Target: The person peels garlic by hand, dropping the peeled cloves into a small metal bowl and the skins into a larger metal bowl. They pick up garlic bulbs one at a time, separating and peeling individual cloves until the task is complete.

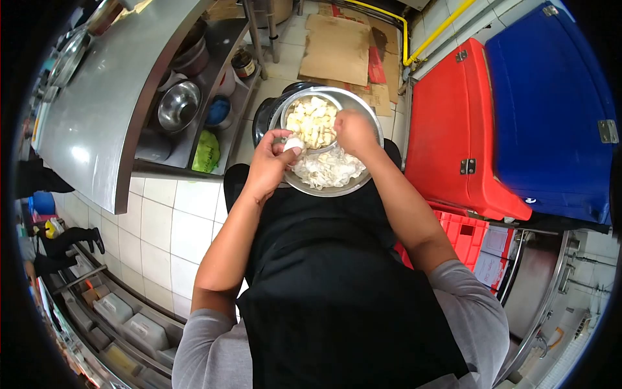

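Observation:
A wide metal bowl (369, 113) rests on my lap. Inside it, at the far side, stands a smaller metal bowl holding pale peeled garlic cloves (313, 121). White papery skins (328, 169) lie in the near part of the wide bowl. My left hand (271, 159) grips a white garlic bulb (295, 144) between thumb and fingers at the left rim. Over the right edge of the smaller bowl, my right hand (355, 134) has its fingers curled together; anything between them is hidden.
A steel table (103, 91) and a shelf with bowls (179, 106) stand at the left. Red (447, 129) and blue (551, 104) boxes stand at the right, above a red crate (459, 236). Flattened cardboard (335, 48) lies ahead. A person's dark-clad legs (71, 243) show far left.

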A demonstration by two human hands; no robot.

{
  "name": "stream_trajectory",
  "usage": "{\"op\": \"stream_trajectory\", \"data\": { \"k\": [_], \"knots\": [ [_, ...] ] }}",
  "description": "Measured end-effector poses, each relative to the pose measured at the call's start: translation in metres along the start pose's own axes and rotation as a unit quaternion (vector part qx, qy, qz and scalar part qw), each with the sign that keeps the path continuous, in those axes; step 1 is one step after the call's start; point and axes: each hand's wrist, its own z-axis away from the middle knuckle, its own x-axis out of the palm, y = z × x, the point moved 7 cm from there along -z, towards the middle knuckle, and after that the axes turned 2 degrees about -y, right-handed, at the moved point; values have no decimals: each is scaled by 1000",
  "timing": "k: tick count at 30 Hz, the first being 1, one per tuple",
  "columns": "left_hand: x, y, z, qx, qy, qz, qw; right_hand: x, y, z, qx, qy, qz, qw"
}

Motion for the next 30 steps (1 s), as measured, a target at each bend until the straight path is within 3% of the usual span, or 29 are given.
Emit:
{"op": "stream_trajectory", "data": {
  "k": [4, 5, 8, 9, 12, 16, 19, 21, 22, 23, 25, 26, 27, 29, 30],
  "knots": [
    [-11, -3, 2, -7, -1, 4, 1000, -29, 12, 13, 14, 38, -150, 988],
    [-13, -3, 1, -8, -1, 5, 1000, -32, 9, 15, 15, 37, -150, 988],
    [-12, -5, -3, -24, 10, 25, 999, -47, -10, 26, -101, 88, -67, 989],
    [-6, -5, -5, -25, 2, 23, 999, -46, -15, 25, -95, 93, -65, 989],
    [-4, 2, -9, 4, 28, 22, 999, -15, -18, 14, -49, -39, 23, 998],
    [-11, 1, -6, 21, 18, 22, 999, 18, 3, -4, -22, -54, 39, 998],
    [-14, -3, -3, 7, 1, 16, 1000, 5, 10, 0, -49, 11, -50, 997],
    [-17, -8, -1, -6, -4, 13, 1000, -9, 18, 8, -1, -2, -220, 975],
    [-17, -8, -1, -5, -4, 13, 1000, -23, 16, 19, 68, -47, -248, 965],
    [-16, -10, 0, -14, -16, 14, 1000, -32, 22, 26, 68, -47, -248, 965],
    [-10, -8, 3, -23, -29, 14, 999, -37, 21, 43, -24, -141, -70, 987],
    [-4, -7, 5, -46, -28, 39, 998, -50, 6, 56, -146, -40, 112, 982],
    [2, -7, 7, -69, -28, 64, 995, -52, 2, 60, -139, -38, 112, 983],
    [13, -7, 3, -78, -49, 73, 993, -58, -2, 57, -41, 11, -152, 988],
    [17, -8, 3, -87, -62, 83, 991, -48, -2, 59, -9, -16, -211, 977]
  ]
}}
